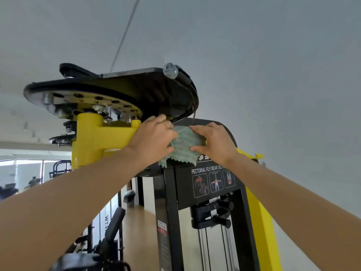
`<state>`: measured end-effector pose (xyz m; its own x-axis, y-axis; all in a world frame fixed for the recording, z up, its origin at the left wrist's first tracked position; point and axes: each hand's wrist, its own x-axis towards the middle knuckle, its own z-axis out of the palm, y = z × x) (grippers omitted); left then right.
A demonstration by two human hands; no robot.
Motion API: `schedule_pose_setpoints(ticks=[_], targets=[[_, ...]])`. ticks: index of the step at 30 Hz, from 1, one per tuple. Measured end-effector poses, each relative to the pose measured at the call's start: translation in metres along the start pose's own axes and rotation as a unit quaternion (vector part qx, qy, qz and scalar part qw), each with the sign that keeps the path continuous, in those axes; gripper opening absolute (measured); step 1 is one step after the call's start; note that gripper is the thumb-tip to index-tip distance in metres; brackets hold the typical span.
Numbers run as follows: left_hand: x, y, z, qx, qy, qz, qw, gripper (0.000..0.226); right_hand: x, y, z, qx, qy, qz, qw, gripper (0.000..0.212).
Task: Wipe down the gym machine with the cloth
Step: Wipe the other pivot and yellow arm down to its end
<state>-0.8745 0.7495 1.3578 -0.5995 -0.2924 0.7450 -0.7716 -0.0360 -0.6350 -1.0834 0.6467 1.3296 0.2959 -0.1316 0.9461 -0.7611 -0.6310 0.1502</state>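
We hold the green cloth at the gym machine top, just above its exercise label; left grip curls round one edge; right grip pinches the other.

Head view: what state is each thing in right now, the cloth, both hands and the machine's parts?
Cloth: spread between both hands at the top of the machine, lower edge hanging free.
Left hand: grips the cloth's left edge.
Right hand: pinches the cloth's right edge.
Placard: upright, its top partly covered by the cloth.
Cable: runs along the rim of the cam.
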Motion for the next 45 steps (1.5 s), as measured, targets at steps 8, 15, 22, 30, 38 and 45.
schedule_pose_setpoints(ticks=[8,15,22,30,38,45], targets=[[0.016,0.014,0.008,-0.043,-0.014,-0.020,0.999,0.032,-0.006,0.016,-0.002,0.015,0.002,0.040,0.999,0.068],[0.037,0.031,0.022,-0.074,-0.008,-0.016,0.997,0.035,-0.017,0.038,-0.004,0.012,-0.024,0.083,0.996,0.062],[0.066,0.053,0.035,-0.085,-0.018,-0.011,0.996,0.038,-0.040,0.066,0.000,0.009,-0.006,0.130,0.991,0.056],[0.091,0.077,0.042,-0.083,-0.063,0.013,0.994,0.041,-0.061,0.102,-0.002,-0.011,-0.024,0.122,0.992,0.046],[0.119,0.125,0.056,-0.054,-0.115,0.034,0.991,0.045,-0.090,0.164,-0.002,-0.052,-0.087,0.078,0.992,0.058],[0.138,0.159,0.065,-0.046,-0.150,0.041,0.987,0.053,-0.096,0.201,-0.012,0.027,-0.143,0.085,0.986,0.044]])
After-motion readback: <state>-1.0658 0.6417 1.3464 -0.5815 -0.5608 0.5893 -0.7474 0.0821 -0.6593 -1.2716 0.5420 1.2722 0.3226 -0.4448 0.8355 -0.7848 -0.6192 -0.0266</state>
